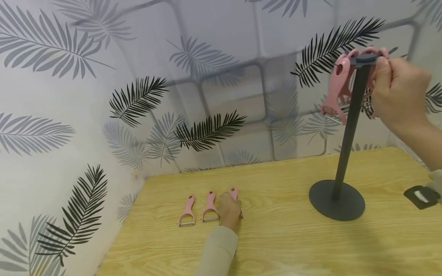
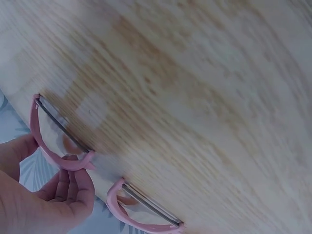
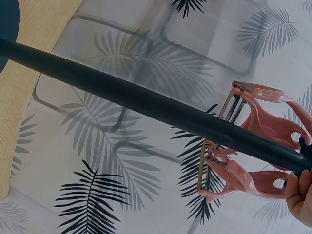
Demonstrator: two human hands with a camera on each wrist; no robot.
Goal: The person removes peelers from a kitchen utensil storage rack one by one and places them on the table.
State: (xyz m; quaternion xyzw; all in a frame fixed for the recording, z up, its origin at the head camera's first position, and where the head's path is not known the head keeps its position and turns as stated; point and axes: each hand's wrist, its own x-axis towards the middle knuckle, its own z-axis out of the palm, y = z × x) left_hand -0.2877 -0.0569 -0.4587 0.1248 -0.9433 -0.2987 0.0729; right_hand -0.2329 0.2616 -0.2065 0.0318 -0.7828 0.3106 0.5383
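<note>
Three pink Y-shaped peelers lie in a row on the table: a left peeler (image 1: 188, 205), a middle peeler (image 1: 211, 199) and a right peeler (image 1: 233, 193). My left hand (image 1: 228, 209) pinches the right one between thumb and fingers; in the left wrist view that peeler (image 2: 34, 124) has its blade side facing the wood, beside a neighbouring peeler (image 2: 113, 200). At the right stands a black stand (image 1: 352, 115) with several pink peelers (image 1: 333, 88) hanging from its top. My right hand (image 1: 404, 90) grips the stand's top, its fingertips (image 3: 295, 192) near the hanging peelers.
The stand's round black base (image 1: 336, 211) rests on the wooden table (image 1: 276, 237). Behind it rises a wall (image 1: 228, 96) covered in leaf patterns. A black strap-like piece (image 1: 422, 196) shows by the right sleeve.
</note>
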